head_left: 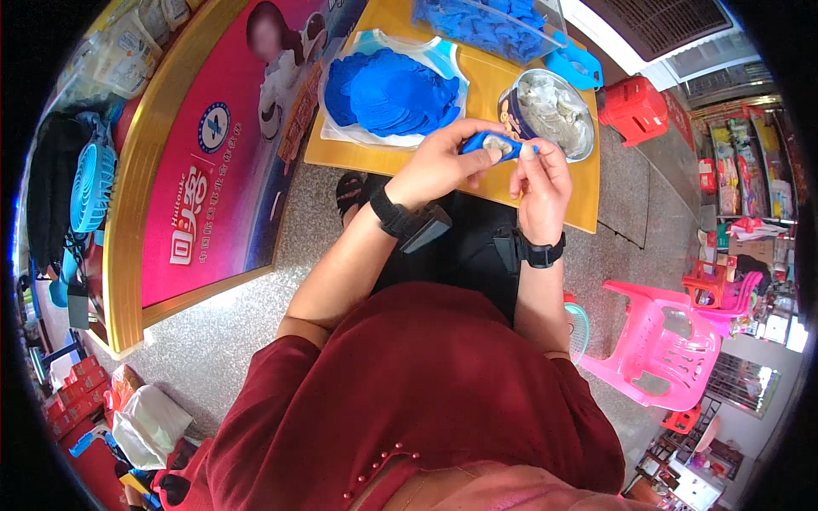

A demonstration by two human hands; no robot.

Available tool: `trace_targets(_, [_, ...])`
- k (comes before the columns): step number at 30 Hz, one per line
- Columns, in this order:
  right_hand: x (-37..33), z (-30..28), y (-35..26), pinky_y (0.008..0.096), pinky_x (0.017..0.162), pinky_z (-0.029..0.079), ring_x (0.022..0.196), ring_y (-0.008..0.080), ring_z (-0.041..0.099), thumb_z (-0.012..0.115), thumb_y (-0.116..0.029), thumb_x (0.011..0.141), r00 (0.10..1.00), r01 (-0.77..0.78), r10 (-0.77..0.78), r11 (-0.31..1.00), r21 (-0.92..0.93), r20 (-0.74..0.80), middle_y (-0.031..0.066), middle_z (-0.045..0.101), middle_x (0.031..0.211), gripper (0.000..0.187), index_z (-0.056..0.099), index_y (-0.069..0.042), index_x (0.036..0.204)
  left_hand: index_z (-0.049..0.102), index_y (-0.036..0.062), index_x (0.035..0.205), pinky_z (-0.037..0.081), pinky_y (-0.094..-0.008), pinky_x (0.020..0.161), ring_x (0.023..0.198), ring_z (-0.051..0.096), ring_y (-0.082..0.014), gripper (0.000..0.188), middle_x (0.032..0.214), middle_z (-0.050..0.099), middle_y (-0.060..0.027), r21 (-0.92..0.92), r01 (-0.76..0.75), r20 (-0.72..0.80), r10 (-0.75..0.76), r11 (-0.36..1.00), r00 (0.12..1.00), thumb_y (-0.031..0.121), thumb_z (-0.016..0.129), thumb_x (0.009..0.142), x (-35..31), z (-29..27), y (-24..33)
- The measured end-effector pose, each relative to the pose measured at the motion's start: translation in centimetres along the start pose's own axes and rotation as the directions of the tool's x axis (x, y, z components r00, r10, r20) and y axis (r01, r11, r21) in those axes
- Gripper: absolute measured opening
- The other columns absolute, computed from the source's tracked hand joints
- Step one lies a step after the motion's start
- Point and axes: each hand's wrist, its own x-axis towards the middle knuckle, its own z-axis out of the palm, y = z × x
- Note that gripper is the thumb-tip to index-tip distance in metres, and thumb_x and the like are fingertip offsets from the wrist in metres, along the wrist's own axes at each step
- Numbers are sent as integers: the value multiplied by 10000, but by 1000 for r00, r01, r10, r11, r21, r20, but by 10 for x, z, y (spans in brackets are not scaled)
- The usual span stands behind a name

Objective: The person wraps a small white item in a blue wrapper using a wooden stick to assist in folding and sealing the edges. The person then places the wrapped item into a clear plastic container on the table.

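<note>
Beyond the dark red top (426, 366) that is filling the lower centre of the frame, a small blue piece (509, 146) with a greyish lump (495, 144) in it is being held at the upper centre; one end is being gripped by the left hand (447, 162), the other is being pinched by the right hand (543, 175), the fingers of each being set narrow. Just past them, a blue pile (392, 89) on a white sheet (336, 134), left of centre, and a round tin (515, 121) of greyish material (552, 111), to the right, are being carried by a yellow counter (584, 194). At the top edge, more blue pieces (486, 30) are being contained by a clear bin (556, 24).
</note>
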Motion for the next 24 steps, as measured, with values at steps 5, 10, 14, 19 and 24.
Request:
trace_targets(5, [0,10,-12,234,572,450,778,125,581,696,-112,869,937,313,-348,841,-442,2,49,598,958,231,623,-57,1081,533,42,1319,510,-238,678,739,575,-89,402,967,631,-30,50,-119,-5,119,992,993,138,623,940,-3,2,8])
trace_targets(10, [0,19,-27,294,767,497,1014,224,599,743,-89,795,808,589,-444,577,-566,388,98,613,1139,346,658,-77,1130,572,40,1291,506,-235,659,760,582,-81,356,996,654,-35,344,-314,-58,354,885,933,179,594,964,-2,5,7])
trace_targets(14, [1,15,-20,315,765,510,957,231,615,784,-56,735,814,579,-448,572,-581,370,101,615,1082,367,661,-66,1081,614,30,1236,504,-227,639,763,587,-77,311,989,665,-46,309,-267,-103,311,913,945,197,575,976,-4,6,4])
trace_targets(19, [-1,17,-24,328,751,515,904,230,616,811,-68,706,809,581,-457,525,-622,370,93,604,988,292,688,-52,971,649,26,1163,508,-215,606,756,598,-88,267,975,670,-52,198,-158,-183,195,967,964,203,559,984,-4,8,-1])
trace_targets(24, [-3,17,-29,324,747,509,882,226,613,810,-75,714,834,543,-447,560,-625,324,92,601,963,243,694,-42,925,622,35,1150,520,-221,610,838,620,-106,227,1022,664,-52,-1,-180,-139,178,984,974,171,566,977,-3,7,-5])
